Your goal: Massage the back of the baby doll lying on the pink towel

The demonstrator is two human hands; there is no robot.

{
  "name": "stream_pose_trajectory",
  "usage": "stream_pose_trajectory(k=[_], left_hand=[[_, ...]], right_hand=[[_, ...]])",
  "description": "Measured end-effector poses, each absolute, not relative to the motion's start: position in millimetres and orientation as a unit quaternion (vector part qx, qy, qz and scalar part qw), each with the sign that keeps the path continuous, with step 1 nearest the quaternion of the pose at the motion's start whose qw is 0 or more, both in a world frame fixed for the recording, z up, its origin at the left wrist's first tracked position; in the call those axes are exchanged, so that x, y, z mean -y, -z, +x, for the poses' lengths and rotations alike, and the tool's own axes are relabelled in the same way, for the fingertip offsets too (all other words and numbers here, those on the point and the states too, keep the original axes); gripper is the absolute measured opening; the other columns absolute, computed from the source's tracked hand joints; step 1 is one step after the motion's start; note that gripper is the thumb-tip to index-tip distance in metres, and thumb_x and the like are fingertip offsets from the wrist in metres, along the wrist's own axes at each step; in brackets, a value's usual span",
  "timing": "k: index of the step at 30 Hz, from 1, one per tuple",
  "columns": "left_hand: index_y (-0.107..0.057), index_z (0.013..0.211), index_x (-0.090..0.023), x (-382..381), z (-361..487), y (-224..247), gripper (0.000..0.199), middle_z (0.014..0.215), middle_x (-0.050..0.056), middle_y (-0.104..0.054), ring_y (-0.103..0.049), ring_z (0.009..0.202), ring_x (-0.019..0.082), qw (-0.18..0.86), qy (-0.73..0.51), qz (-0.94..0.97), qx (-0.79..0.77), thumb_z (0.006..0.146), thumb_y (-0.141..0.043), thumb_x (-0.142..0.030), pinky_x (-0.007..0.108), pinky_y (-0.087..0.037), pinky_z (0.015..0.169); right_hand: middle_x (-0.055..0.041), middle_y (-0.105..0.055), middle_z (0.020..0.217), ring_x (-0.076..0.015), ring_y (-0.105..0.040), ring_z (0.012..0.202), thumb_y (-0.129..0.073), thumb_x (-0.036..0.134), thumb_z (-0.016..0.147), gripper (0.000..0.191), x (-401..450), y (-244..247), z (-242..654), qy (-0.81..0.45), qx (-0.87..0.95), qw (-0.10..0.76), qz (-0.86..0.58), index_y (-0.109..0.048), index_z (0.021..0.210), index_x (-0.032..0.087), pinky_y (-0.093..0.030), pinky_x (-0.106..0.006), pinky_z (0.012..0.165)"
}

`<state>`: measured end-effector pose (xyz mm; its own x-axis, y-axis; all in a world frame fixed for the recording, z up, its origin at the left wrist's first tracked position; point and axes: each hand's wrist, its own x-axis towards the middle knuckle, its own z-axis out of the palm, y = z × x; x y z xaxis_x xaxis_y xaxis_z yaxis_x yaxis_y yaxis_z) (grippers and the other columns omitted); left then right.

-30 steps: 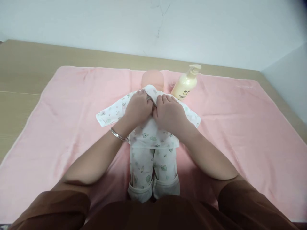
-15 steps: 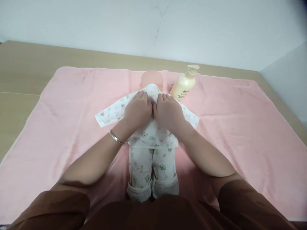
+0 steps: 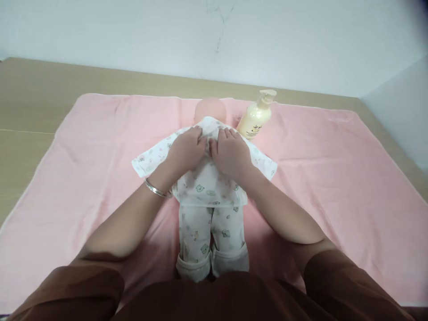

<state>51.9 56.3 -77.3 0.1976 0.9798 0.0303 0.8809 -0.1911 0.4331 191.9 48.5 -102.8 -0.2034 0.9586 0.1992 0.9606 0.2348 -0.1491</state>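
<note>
A baby doll [image 3: 210, 109] in a white printed top [image 3: 212, 187] and matching trousers [image 3: 195, 232] lies stretched out, head away from me, sleeves spread to both sides. My left hand [image 3: 187, 149] lies palm down on the left of the doll's upper body, fingers stretched toward its shoulder. On the right half, my right hand [image 3: 231, 151] rests the same way, fingers extended and thumb near the middle. A narrow gap separates the two thumbs. Neither hand grips anything. The top's collar covers the lower part of the doll's head.
A pale yellow pump bottle [image 3: 256, 117] leans right beside the doll's shoulder. Beneath everything is a pink blanket [image 3: 327, 169] with creases, spread over a wooden table [image 3: 40, 80]. A white wall [image 3: 133, 35] stands behind the table.
My left hand has slid slightly left, and the thumbs have drawn apart over the doll's upper body. The doll and the bottle stay in place.
</note>
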Motion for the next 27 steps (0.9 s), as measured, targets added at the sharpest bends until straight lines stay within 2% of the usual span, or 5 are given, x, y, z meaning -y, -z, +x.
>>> stream_pose_trajectory(k=[4,8,14,20,27], left_hand=[[-0.065,0.106,-0.015,-79.5,42.3,97.8,0.040,0.117,0.017,-0.073,-0.066,0.111,0.029,0.140,-0.174,0.747,-0.626,0.101,-0.030,-0.035,0.043,-0.052,0.102],[-0.066,0.104,-0.016,-78.4,45.4,104.9,0.043,0.113,0.015,-0.074,-0.065,0.109,0.027,0.132,-0.196,0.738,-0.632,0.101,-0.029,-0.037,0.042,-0.051,0.103],[-0.068,0.116,-0.015,-74.3,47.4,105.0,0.047,0.124,0.015,-0.073,-0.064,0.118,0.028,0.142,-0.228,0.730,-0.629,0.101,-0.030,-0.038,0.043,-0.048,0.110],[-0.068,0.113,-0.015,-76.7,46.7,108.6,0.047,0.121,0.015,-0.074,-0.064,0.116,0.027,0.142,-0.229,0.731,-0.628,0.101,-0.029,-0.039,0.043,-0.049,0.109],[-0.065,0.119,-0.012,-63.6,49.9,88.9,0.047,0.124,0.018,-0.071,-0.065,0.119,0.032,0.113,-0.140,0.748,-0.639,0.102,-0.026,-0.033,0.047,-0.051,0.106]], right_hand=[[-0.0282,-0.058,0.140,-0.0379,-0.053,0.136,-0.034,0.022,0.106,0.049,-33.5,95.4,184.1,0.032,0.784,0.117,-0.609,-0.056,0.139,-0.008,-0.040,-0.046,0.119],[-0.0222,-0.065,0.133,-0.0347,-0.057,0.130,-0.037,0.024,0.106,0.041,-48.8,94.1,191.6,-0.013,0.778,0.140,-0.612,-0.065,0.125,0.001,-0.044,-0.046,0.116],[-0.0216,-0.065,0.130,-0.0356,-0.057,0.128,-0.041,0.034,0.106,0.045,-65.6,99.1,200.0,-0.058,0.751,0.159,-0.638,-0.061,0.131,0.002,-0.047,-0.049,0.112],[-0.0219,-0.065,0.130,-0.0358,-0.056,0.128,-0.040,0.033,0.106,0.047,-62.5,99.6,198.6,-0.056,0.756,0.163,-0.632,-0.060,0.133,0.001,-0.046,-0.049,0.112],[-0.0240,-0.063,0.133,-0.0363,-0.055,0.129,-0.035,0.034,0.107,0.048,-67.4,101.1,204.7,-0.041,0.780,0.145,-0.607,-0.059,0.130,0.000,-0.043,-0.051,0.115]])
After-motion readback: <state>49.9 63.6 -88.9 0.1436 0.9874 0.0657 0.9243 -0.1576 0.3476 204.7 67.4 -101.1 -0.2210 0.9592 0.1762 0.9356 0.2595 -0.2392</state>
